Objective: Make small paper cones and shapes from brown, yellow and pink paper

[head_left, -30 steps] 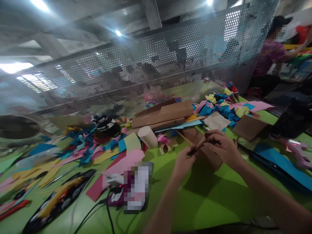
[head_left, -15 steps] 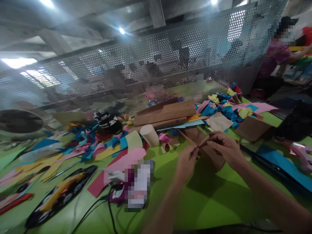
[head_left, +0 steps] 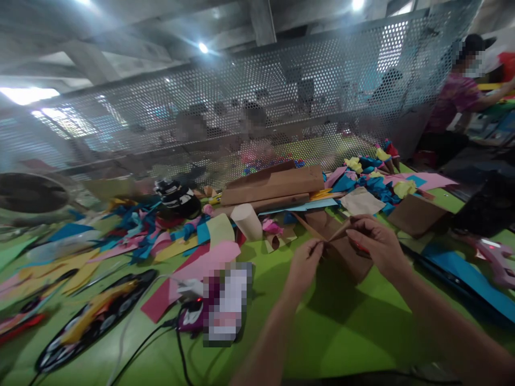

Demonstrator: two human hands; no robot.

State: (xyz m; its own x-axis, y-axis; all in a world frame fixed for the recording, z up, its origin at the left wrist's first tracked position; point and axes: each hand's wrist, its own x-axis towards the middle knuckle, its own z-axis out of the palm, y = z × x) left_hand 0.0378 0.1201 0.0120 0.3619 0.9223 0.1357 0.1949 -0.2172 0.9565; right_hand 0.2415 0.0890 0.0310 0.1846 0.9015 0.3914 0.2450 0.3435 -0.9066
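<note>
A folded piece of brown paper (head_left: 351, 260) is held up over the green table between my two hands. My left hand (head_left: 302, 264) pinches its left end between thumb and fingertips. My right hand (head_left: 375, 242) grips the upper right edge, fingers curled and thumb pressed on the paper. Something small and red (head_left: 360, 247) shows under the right fingers; its kind is unclear. Behind the hands lies another brown sheet (head_left: 319, 221), partly covered. Left of them are a pink paper flower (head_left: 272, 226) with a brown wrap and a white paper roll (head_left: 247, 222).
On the green table (head_left: 322, 343) a phone (head_left: 229, 305), a purple charging block (head_left: 192, 316) and cables lie left. Coloured paper scraps (head_left: 156, 236) and a black tray (head_left: 96, 319) spread further left. A perforated metal screen (head_left: 257, 123) stands behind; a person (head_left: 458, 96) is at far right.
My left hand has shifted slightly left and down along the paper. My right hand has turned a little, and a red bit now shows beneath its fingers.
</note>
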